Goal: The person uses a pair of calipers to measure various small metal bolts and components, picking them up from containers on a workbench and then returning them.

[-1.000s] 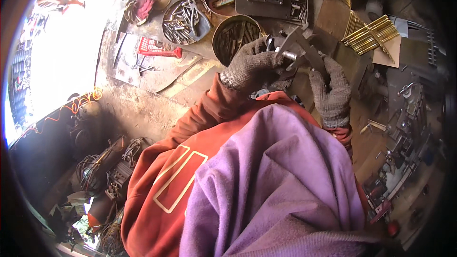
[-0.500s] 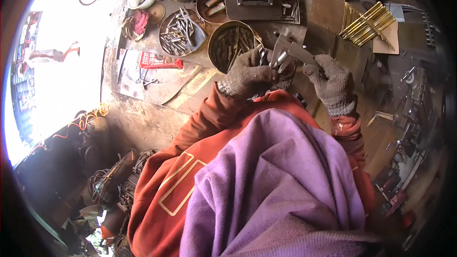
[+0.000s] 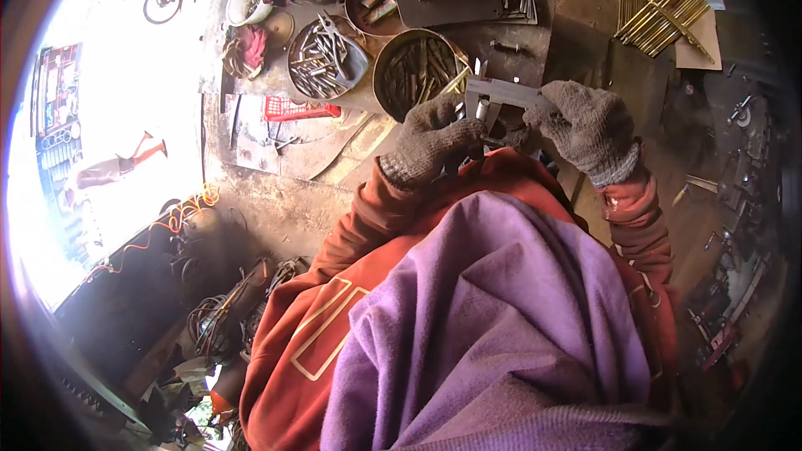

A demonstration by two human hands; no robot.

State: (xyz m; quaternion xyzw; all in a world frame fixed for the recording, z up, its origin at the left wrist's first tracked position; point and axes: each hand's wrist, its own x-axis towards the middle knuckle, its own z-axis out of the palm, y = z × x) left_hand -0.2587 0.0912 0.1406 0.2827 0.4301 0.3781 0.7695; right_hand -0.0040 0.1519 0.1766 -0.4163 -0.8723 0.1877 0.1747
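Far left of the round, rust-brown tin of thin metal rods (image 3: pixel 378 75), a glaring bright opening (image 3: pixel 159 58) shows a bicycle (image 3: pixel 163 2). Nearer, low and left of the tin, hangs a coiled orange hose (image 3: pixel 188 210). On the cluttered grey-brown surface (image 3: pixel 476 42), left of the tin, stand a round white bowl (image 3: pixel 235 8), a crumpled pink cloth (image 3: pixel 253 48), a red plastic basket (image 3: pixel 301 108) and, just beside the tin, a second round container of shiny metal pieces (image 3: pixel 317 97).

Just below the tin, the left hand (image 3: pixel 430 142), in a grey-brown knitted glove, is closed around a short, bright metal cylinder (image 3: pixel 482 110). Right of the tin, the matching gloved right hand (image 3: pixel 589 125) grips a flat steel caliper (image 3: pixel 514 94), its jaws around the cylinder; whether both touch it, I cannot tell.

Beyond the tin lies a dark rectangular plate with a framed window (image 3: pixel 451 12); well right of it are stacked golden rods (image 3: pixel 668 17) and dim metal machine parts (image 3: pixel 743 117).

The surface's left edge borders the glare, well left of the tin. The tin's rim stands close to the left hand, narrowing its space on the far side; brown flat panels (image 3: pixel 581 42) right of the tin leave the right hand more.
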